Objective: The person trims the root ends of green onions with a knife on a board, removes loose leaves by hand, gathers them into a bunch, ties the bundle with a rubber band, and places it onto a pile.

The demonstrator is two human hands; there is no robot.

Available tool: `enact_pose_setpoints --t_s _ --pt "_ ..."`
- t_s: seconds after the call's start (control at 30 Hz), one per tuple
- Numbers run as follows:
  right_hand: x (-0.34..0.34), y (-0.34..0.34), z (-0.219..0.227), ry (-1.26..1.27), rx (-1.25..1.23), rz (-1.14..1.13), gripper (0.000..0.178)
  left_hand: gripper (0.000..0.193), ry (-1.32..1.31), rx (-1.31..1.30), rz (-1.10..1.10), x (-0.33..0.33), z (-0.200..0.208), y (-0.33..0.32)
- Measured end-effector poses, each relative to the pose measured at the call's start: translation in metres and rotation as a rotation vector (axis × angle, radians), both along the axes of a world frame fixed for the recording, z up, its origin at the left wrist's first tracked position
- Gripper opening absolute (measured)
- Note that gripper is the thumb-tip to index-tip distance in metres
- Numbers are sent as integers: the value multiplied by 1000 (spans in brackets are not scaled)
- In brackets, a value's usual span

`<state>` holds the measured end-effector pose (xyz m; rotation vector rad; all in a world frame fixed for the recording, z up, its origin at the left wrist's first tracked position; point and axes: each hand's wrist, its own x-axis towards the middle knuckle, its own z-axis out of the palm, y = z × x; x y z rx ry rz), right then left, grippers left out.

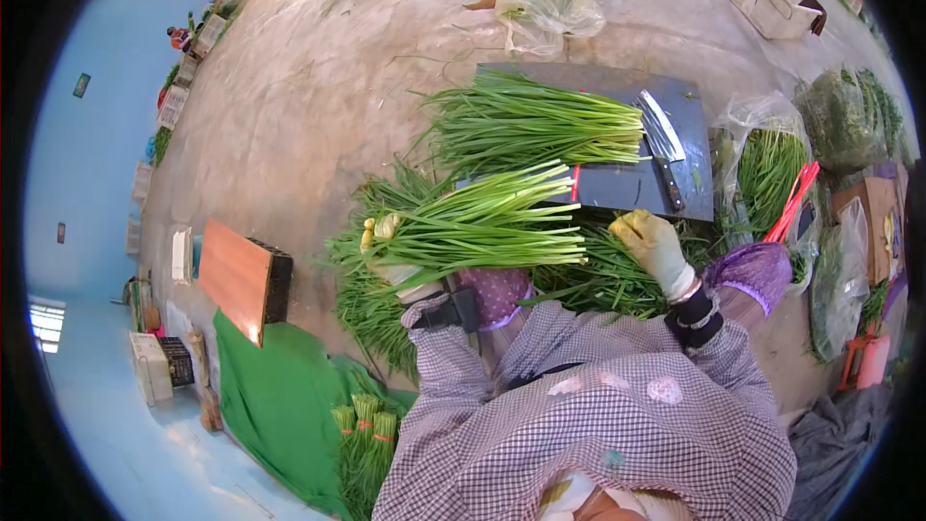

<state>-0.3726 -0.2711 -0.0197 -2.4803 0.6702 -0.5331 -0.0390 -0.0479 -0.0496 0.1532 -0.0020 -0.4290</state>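
My left hand (384, 249), in a pale work glove, is closed around a bunch of garlic chives (497, 222), whose pale cut ends point right. A larger bundle of garlic chives (540, 121) lies on the dark board (612, 188) ahead of me. My right hand (651, 243), gloved too, is at the board's near edge with its fingers curled in; whatever is in them is hidden. Below that hand are loose green leaves (588, 275). A cleaver (663, 140) with a dark handle rests on the board's right side.
Bagged greens (772, 169) stand at right, with red strips (795, 203) on top. Tied bunches (371, 425) lie by a green cloth (265, 405) at lower left. A brown panel (234, 275) leans on a black crate. A white crate (767, 0) and a clear bag (550, 10) are farther off.
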Motion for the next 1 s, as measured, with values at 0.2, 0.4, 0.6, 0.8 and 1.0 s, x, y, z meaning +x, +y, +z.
enact_pose_setpoints --t_s 0.2,0.4,0.6,0.8,1.0 --pt "73 19 17 -214 -225 61 51 21 -152 134 -35 4 3 -9" --pt "77 -24 -37 92 -386 72 15 19 -178 -55 -94 17 -7 1" --pt "20 7 -30 -272 314 57 18 15 -228 -142 -90 26 -19 9" --pt "80 58 -27 -355 206 52 26 15 -241 -187 -137 14 0 -4" --pt "53 40 -64 130 -355 -163 19 12 -230 -236 -121 13 3 -1"
